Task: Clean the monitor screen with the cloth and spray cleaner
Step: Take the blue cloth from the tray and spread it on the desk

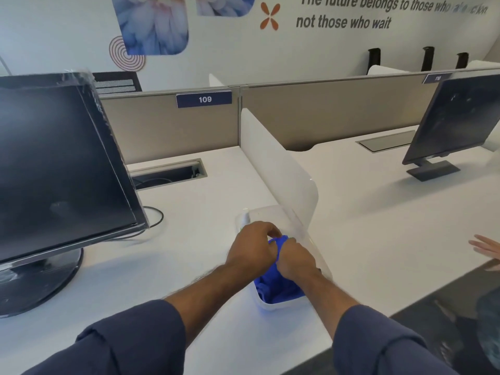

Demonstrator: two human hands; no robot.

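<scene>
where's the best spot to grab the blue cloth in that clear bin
Grip the bunched top fold of the blue cloth from above. It rises over the open rim of the clear bin, while the white divider blocks the right side. Both hands already hold it there.

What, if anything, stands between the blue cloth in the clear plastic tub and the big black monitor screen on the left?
Nothing visible does. Both hands, left hand and right hand, grip the blue cloth in the clear plastic tub; only bare white desk lies between it and the black monitor screen.
</scene>
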